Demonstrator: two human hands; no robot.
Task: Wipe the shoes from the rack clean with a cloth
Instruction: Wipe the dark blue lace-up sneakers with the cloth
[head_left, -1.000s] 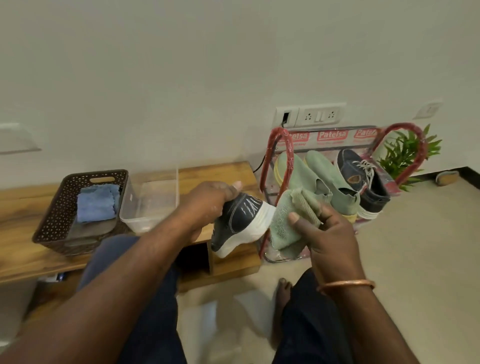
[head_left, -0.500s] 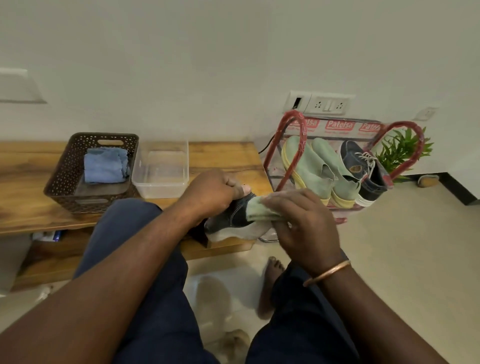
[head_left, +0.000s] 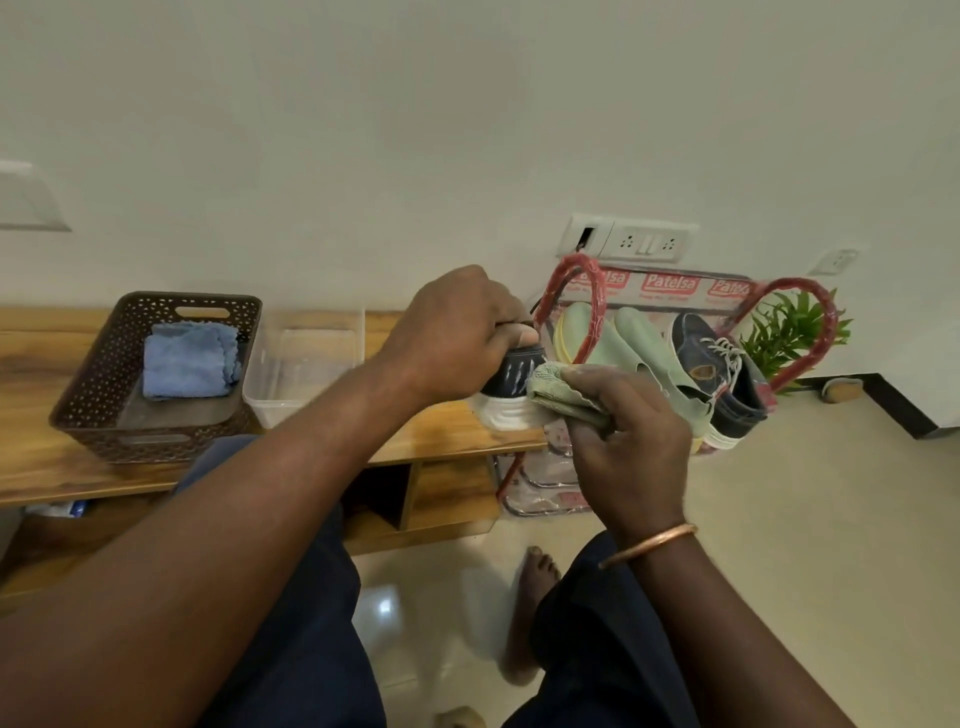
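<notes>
Nearest, the right hand (head_left: 631, 441) has its grip clenched round the green cloth (head_left: 558, 397). A second ago the cloth hung clear of the dark shoe (head_left: 511, 382); now it presses on the shoe's side. The left hand (head_left: 457, 332), grip closed over the shoe's top, holds it at the tabletop (head_left: 31, 467) edge. Wiping looks under way, with other shoes (head_left: 639, 353) waiting on the rack (head_left: 566, 291) beyond.

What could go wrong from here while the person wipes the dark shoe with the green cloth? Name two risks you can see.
1. The left hand grips the dark shoe from above, near the end of the wooden bench; a hard wipe might knock it loose.
2. The right hand works the green cloth near the shoe rack; a wide stroke might bump the pale green shoes.
</notes>
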